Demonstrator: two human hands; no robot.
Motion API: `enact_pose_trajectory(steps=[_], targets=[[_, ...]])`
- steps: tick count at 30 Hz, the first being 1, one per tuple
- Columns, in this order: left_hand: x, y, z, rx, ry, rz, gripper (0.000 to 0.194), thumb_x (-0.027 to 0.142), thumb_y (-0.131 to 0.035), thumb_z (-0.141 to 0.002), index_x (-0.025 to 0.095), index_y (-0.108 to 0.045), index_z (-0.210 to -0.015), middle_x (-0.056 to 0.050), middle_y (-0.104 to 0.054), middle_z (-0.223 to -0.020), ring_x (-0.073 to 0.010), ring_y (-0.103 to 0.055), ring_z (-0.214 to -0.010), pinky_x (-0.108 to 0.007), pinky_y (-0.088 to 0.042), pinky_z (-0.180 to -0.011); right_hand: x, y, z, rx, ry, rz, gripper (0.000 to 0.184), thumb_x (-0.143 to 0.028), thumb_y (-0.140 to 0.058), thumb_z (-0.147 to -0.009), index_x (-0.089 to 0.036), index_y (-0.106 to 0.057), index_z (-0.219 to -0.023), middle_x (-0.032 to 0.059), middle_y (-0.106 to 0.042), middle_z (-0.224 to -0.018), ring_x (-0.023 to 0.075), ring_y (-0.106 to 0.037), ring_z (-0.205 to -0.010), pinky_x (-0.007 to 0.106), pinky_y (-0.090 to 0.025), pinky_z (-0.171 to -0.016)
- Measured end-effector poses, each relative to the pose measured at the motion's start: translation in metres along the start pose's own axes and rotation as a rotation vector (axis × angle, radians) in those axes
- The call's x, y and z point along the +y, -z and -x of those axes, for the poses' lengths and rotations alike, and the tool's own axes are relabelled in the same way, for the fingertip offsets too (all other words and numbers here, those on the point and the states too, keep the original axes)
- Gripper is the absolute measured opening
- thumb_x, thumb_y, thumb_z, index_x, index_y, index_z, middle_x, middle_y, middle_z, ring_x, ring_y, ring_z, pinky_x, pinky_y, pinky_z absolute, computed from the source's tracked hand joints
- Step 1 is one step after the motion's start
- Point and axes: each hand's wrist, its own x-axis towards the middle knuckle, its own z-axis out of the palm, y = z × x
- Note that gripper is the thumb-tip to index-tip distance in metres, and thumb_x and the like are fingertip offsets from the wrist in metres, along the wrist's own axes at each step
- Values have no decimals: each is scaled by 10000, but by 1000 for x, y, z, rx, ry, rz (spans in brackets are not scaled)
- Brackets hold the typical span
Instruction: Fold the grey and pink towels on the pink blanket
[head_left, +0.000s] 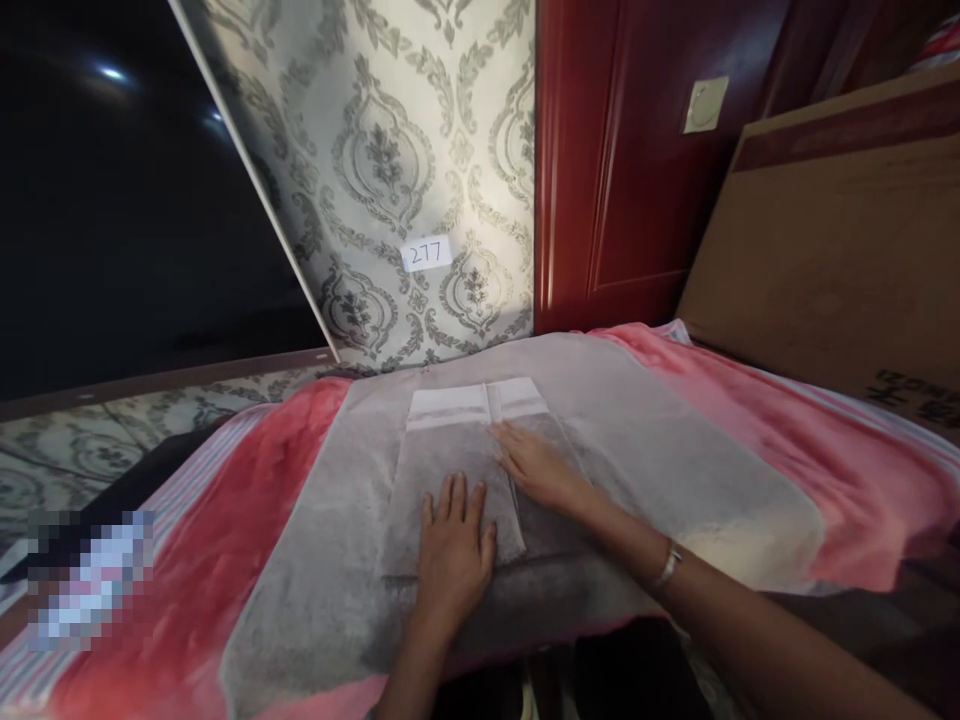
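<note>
A grey towel [435, 450] with white bands at its far end lies folded on a grey and pink blanket [300, 560]. Its right part is doubled inward, and a seam runs down near the middle. My left hand [454, 545] rests flat on the near part of the towel, fingers spread and pointing away from me. Farther out, my right hand [536, 465] touches the towel beside the seam, just below the white bands. Its fingers are stretched out and its wrist wears a bracelet [667, 563].
Behind the blanket stands a patterned wall [382, 150] with a paper label [426, 253] reading 277. A large dark screen [150, 200] is at left. On the right are a red wooden door [637, 180] and a big cardboard box [840, 250].
</note>
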Motion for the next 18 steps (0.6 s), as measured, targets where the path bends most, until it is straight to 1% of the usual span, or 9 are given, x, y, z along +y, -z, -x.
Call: enact_pose_trajectory(steps=[2,3,5,7,9,12,15,18], targets=[[-1,1,0,-2,5,-7,508,285,-468,-944,218,-521,-1445,-144,-468,-1534,-347,-428,-1417,-640,-376,-1108,0,-8,-29,-103,19,78,552,-331,-401,-995,-175,-422,-1524,126,-392,-1564,266,-301,-1477,503,-309,-1192],[-2,1,0,-5,6,-9,511,278,-471,-941,226,-519,-1447,-134,-465,-1539,-347,-429,-1415,-642,-379,-1105,1,-13,-41,-164,16,108,558,-344,-405,-1000,-182,-406,-1534,122,-355,-1585,270,-262,-1492,512,-285,-1199],[-2,3,0,-7,0,-12,513,276,-481,-937,255,-519,-1448,-106,-466,-1543,-356,-431,-1410,-656,-386,-1092,6,-22,-62,-267,-8,155,550,-383,-407,-1009,-215,-409,-1534,109,-321,-1602,277,-246,-1496,531,-263,-1197],[-3,3,1,-5,-28,-11,514,299,-494,-935,286,-517,-1449,-84,-475,-1539,-370,-433,-1402,-671,-393,-1077,15,-29,-77,-313,-40,186,535,-419,-400,-1015,-249,-430,-1521,92,-326,-1603,280,-256,-1493,547,-264,-1186],[-5,1,4,6,-71,-7,523,332,-509,-932,305,-511,-1453,-71,-482,-1534,-375,-431,-1399,-675,-392,-1075,28,-33,-88,-306,-74,207,538,-443,-380,-1018,-248,-437,-1517,90,-326,-1603,294,-261,-1489,564,-273,-1173],[-8,-6,9,26,-148,-1,548,345,-532,-917,325,-493,-1464,-46,-471,-1544,-359,-418,-1411,-657,-385,-1097,47,-35,-103,-278,-126,232,551,-423,-353,-1018,-208,-430,-1519,111,-308,-1608,322,-265,-1484,586,-278,-1159],[-8,-11,15,45,-205,2,592,338,-557,-903,323,-458,-1487,-42,-450,-1558,-347,-415,-1416,-628,-390,-1108,60,-36,-116,-268,-162,245,543,-376,-357,-1005,-206,-427,-1517,112,-320,-1602,302,-290,-1477,566,-279,-1163],[-4,-10,18,37,-214,23,625,380,-585,-896,291,-441,-1498,-63,-416,-1579,-366,-393,-1428,-636,-373,-1115,69,-40,-124,-270,-186,235,543,-348,-328,-1007,-203,-409,-1524,104,-322,-1603,279,-298,-1475,529,-264,-1177]])
